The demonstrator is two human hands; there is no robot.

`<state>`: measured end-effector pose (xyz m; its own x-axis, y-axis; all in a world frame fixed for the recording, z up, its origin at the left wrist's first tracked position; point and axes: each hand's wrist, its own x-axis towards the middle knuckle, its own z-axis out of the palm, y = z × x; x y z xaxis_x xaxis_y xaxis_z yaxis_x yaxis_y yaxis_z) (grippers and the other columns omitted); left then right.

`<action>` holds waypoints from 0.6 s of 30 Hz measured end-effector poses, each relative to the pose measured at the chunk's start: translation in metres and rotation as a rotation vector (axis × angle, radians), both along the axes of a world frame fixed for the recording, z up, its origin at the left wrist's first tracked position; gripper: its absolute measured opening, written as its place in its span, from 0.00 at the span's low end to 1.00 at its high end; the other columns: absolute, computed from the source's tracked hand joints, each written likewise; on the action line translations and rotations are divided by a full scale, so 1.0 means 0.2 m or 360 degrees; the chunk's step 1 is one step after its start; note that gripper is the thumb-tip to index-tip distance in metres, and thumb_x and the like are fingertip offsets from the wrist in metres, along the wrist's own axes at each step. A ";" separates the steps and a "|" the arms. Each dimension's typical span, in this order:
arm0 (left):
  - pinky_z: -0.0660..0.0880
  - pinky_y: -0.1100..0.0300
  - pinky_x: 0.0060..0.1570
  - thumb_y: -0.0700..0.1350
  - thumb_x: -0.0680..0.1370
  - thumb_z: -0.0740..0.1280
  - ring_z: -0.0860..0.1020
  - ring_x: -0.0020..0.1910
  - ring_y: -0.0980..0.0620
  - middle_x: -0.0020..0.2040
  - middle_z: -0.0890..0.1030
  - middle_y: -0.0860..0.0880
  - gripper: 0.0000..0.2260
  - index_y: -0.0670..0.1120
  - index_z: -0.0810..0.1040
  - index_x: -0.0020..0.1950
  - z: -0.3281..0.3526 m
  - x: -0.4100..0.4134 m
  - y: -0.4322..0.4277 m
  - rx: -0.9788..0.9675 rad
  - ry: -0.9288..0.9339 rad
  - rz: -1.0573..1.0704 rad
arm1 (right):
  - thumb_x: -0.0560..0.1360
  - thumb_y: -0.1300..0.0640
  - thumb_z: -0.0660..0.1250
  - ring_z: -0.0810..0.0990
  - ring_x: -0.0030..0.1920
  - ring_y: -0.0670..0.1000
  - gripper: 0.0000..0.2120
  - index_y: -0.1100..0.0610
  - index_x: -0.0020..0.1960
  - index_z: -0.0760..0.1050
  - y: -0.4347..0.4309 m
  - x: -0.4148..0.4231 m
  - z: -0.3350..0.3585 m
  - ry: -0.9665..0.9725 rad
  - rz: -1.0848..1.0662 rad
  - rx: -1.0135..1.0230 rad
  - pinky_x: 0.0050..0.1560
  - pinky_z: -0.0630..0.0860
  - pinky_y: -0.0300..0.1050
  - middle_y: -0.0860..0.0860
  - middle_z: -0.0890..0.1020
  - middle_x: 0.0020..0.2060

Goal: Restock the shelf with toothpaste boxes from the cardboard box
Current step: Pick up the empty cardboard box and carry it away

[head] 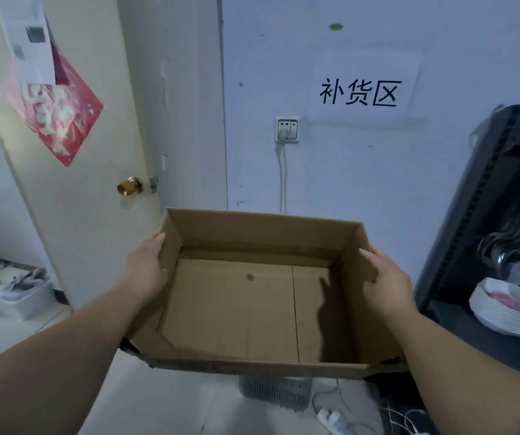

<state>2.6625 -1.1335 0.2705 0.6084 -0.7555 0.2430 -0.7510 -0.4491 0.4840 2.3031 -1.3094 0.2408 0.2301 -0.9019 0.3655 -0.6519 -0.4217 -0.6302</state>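
At the centre of the frame you hold the cardboard box (pixel 252 296) off the floor, its open top tipped toward you so the whole inside shows. Your left hand (pixel 145 268) presses flat against the outside of the left wall, fingers extended along the cardboard; your right hand (pixel 384 281) does the same on the right wall. Neither hand curls around anything: you carry the box by squeezing it between two open palms, which suits a light, wide carton with no handles.

No toothpaste boxes show inside; only the bare bottom with its flap seam is visible, so I judge the stock has already gone out and the box is being put away.

On the wall at upper right a white paper sign (pixel 362 89) reads 补货区, marking the restocking area, which likely explains why you bring the box here. At the right edge stands the dark metal shelf (pixel 484 196), with a stack of white plates (pixel 506 306) on it. On the door (pixel 89 183) at upper left hangs a red poster (pixel 54 108), its writing too blurred to read.
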 end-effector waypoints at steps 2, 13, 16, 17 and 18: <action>0.56 0.54 0.72 0.34 0.73 0.70 0.62 0.74 0.43 0.77 0.60 0.43 0.34 0.41 0.59 0.77 -0.02 0.11 -0.16 0.0009 0.0011 -0.0048 | 0.74 0.74 0.60 0.66 0.73 0.50 0.29 0.54 0.72 0.70 -0.09 0.09 -0.05 -0.0012 -0.0058 -0.0005 0.70 0.59 0.36 0.48 0.65 0.75; 0.63 0.50 0.68 0.36 0.78 0.63 0.66 0.70 0.45 0.75 0.63 0.48 0.26 0.44 0.61 0.75 -0.33 0.35 -0.88 0.0020 0.0075 -0.0207 | 0.73 0.74 0.60 0.70 0.70 0.50 0.28 0.55 0.69 0.74 -0.62 0.32 -0.39 0.0059 -0.0266 0.0028 0.66 0.61 0.35 0.48 0.66 0.74; 0.69 0.46 0.65 0.35 0.78 0.62 0.69 0.69 0.43 0.74 0.65 0.47 0.24 0.44 0.64 0.73 -0.46 0.36 -1.09 0.0029 0.0063 -0.0234 | 0.74 0.74 0.60 0.68 0.71 0.50 0.27 0.55 0.69 0.73 -0.82 0.35 -0.51 0.0126 -0.0272 0.0089 0.66 0.59 0.34 0.48 0.66 0.74; 0.68 0.46 0.67 0.34 0.78 0.61 0.67 0.70 0.43 0.75 0.62 0.46 0.26 0.44 0.62 0.75 -0.50 0.37 -1.16 0.0074 0.0071 -0.0220 | 0.74 0.73 0.60 0.68 0.71 0.50 0.27 0.55 0.70 0.72 -0.88 0.36 -0.55 0.0151 -0.0270 0.0107 0.66 0.59 0.35 0.48 0.65 0.74; 0.67 0.46 0.68 0.34 0.78 0.61 0.66 0.71 0.43 0.76 0.60 0.47 0.27 0.45 0.60 0.76 -0.54 0.37 -1.22 0.0125 0.0085 -0.0193 | 0.74 0.73 0.61 0.69 0.71 0.51 0.27 0.55 0.70 0.72 -0.95 0.37 -0.60 0.0177 -0.0268 0.0129 0.66 0.60 0.36 0.48 0.65 0.75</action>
<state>2.7370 -1.3783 0.1629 0.5221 -0.8396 0.1500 -0.7762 -0.3949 0.4914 2.3761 -1.4990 0.1218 0.1083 -0.9564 0.2711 -0.7765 -0.2517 -0.5777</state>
